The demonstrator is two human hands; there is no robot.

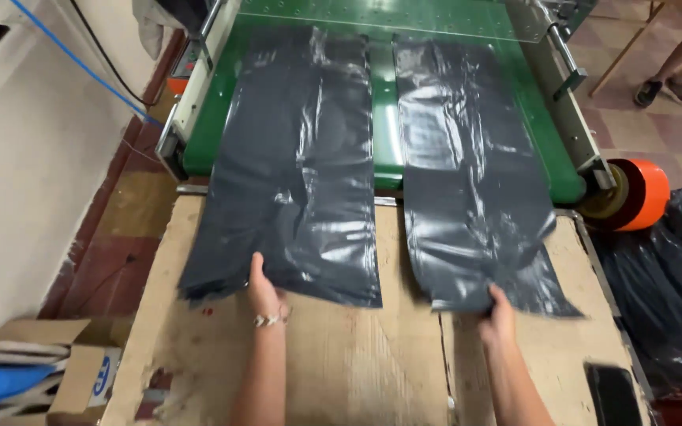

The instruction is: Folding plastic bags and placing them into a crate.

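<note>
Pressing flat with the left hand (264, 293) on the left stack of black bags (290, 181), pinching the right stack (475, 197) with the right hand (500, 314), keeping edges squared.

I noted a pale wall (17, 158) on the left, dark red floor (96, 268) below it, checkered tiles (672, 134) at far right. A cardboard box (80, 363) sat bottom left, lit evenly.

left hand (262, 293): bare forearm, pale beaded bracelet at wrist | right hand (501, 317): bare forearm, no sleeve
</note>
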